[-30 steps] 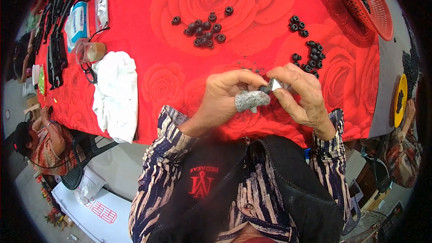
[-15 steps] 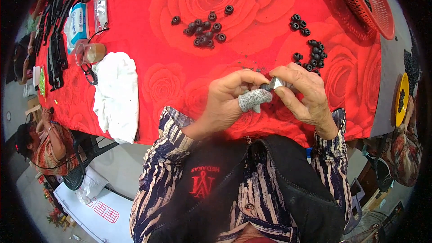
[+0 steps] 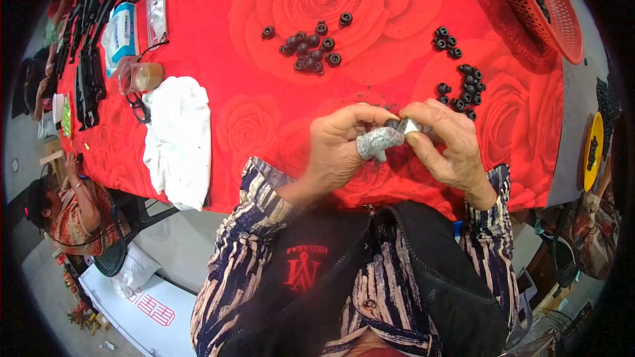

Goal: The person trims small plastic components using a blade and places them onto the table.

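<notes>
Over the near part of the red table, my two hands meet. My left hand point(image 3: 336, 149) pinches a small round black part point(image 3: 392, 123) between its fingertips. A speckled grey sleeve point(image 3: 379, 141) covers one of its fingers. My right hand point(image 3: 450, 142) is closed on a small shiny metal blade point(image 3: 411, 125), held against the black part. Most of the blade is hidden by the fingers. Dark crumbs lie just beyond my hands. Similar black parts form a loose cluster point(image 3: 311, 51) ahead of my left hand, and another group point(image 3: 468, 89) lies beyond my right hand.
A red plastic basket point(image 3: 562, 26) of black parts stands at the far right. On the left are a white cloth point(image 3: 177, 139), a cup point(image 3: 149, 77), a blue-and-white packet point(image 3: 121, 36) and long black pieces point(image 3: 88, 86). Other people sit left and right; a yellow plate point(image 3: 593, 152) is at the right.
The view has shifted slightly, so things on the table appear a little farther right. Both hands keep their grip, with the blade still against the black part.
</notes>
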`<control>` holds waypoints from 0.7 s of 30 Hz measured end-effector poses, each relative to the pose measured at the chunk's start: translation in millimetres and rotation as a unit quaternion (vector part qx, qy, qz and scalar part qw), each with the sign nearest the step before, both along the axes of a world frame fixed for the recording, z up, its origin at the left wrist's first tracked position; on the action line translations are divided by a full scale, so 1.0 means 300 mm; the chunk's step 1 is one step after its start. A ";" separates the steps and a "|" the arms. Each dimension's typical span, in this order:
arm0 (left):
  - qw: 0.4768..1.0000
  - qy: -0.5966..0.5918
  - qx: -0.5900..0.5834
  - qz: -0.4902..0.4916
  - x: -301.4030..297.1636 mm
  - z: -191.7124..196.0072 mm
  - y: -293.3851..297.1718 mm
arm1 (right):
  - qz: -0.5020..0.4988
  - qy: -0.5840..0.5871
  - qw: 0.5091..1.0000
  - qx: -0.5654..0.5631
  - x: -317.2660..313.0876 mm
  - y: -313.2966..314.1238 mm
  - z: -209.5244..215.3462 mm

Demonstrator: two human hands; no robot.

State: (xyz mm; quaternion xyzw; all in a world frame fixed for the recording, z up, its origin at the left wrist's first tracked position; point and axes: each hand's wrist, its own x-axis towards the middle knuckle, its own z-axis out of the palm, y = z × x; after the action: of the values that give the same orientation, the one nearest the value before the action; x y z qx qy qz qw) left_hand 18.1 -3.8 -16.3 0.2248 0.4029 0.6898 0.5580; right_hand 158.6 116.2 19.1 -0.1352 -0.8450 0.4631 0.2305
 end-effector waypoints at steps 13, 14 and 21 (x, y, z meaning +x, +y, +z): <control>0.998 0.050 -0.013 -0.037 -0.013 0.011 0.007 | -0.048 0.035 0.998 0.007 -0.010 -0.010 -0.012; 0.998 0.052 -0.004 -0.034 -0.012 0.010 0.008 | -0.048 0.029 0.998 0.005 -0.010 -0.010 -0.008; 0.998 0.055 0.002 -0.024 -0.002 -0.003 0.008 | -0.020 -0.003 1.000 0.008 0.001 0.004 -0.010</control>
State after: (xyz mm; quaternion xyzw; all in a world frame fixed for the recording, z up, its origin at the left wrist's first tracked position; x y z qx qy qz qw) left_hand 17.6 -1.4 -17.3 0.2737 0.4258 0.6634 0.5511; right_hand 159.0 117.4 16.1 -0.1515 -0.8465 0.4511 0.2387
